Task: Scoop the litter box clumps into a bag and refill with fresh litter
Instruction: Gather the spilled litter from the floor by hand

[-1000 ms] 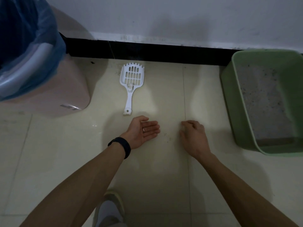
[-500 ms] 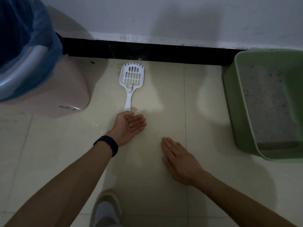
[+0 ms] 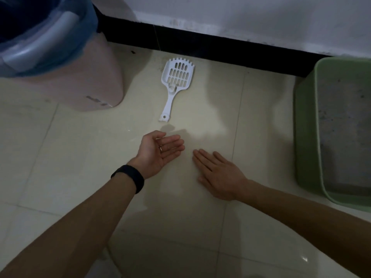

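A white slotted litter scoop (image 3: 176, 83) lies flat on the tiled floor, handle pointing toward me. My left hand (image 3: 160, 152) hovers just below the handle's end, palm up and cupped loosely, holding nothing. My right hand (image 3: 218, 173) lies flat on the floor beside it, fingers straight and pointing toward the left hand. The green litter box (image 3: 305, 137) stands at the right with grey litter (image 3: 345, 127) inside. A pink bin (image 3: 80, 81) lined with a blue bag (image 3: 40, 35) stands at the upper left.
A white wall with a black baseboard (image 3: 220, 47) runs behind everything. Beige floor tiles (image 3: 80, 157) spread between the bin and the litter box. The toe of my shoe shows faintly at the bottom edge, blurred.
My left hand drew back from the scoop handle toward me. My right hand slid up and left across the floor, ending close to the left hand, fingers flat.
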Motion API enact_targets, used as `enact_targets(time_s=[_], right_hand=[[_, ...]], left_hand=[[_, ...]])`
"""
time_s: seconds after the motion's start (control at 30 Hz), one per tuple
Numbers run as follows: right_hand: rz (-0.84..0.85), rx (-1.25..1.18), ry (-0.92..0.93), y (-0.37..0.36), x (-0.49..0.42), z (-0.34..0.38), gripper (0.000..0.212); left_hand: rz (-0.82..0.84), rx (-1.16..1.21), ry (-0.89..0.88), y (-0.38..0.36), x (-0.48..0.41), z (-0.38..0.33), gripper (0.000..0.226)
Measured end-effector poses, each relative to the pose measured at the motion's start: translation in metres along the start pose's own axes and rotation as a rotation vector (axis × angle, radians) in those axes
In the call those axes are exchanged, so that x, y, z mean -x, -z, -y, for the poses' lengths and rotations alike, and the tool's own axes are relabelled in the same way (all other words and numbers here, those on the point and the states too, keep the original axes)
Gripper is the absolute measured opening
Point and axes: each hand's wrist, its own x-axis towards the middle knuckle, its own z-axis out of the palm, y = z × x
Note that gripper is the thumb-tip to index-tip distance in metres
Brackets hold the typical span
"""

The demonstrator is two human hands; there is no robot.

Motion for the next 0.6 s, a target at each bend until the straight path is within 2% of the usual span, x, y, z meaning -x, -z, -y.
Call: enact_targets(time_s=[0.13,0.27,0.4,0.5,0.6], right_hand=[[-0.032,-0.021,-0.032,-0.011,0.034,0.005,0.062],[-0.128,-0.098,-0.12,-0.012,0.056,0.013,0.064],[-0.178,-0.229,-0.418,-0.013,0.06,0.014,0.076],[-0.144,-0.204,-0.473,-0.022,0.057,0.018,0.084],[-0.215,-0.169,-0.505,-0.025,0.049,0.025,0.083]], left_hand=[[0.006,0.266,-0.024,0.003,0.003,0.022,0.042],[0.021,0.421,-0.041,0.01,0.005,0.041,0.045],[0.017,0.469,-0.06,0.022,0.005,0.054,0.046],[-0.029,0.489,-0.079,0.029,0.004,0.061,0.048],[-0.055,0.495,-0.084,0.028,0.003,0.067,0.051]])
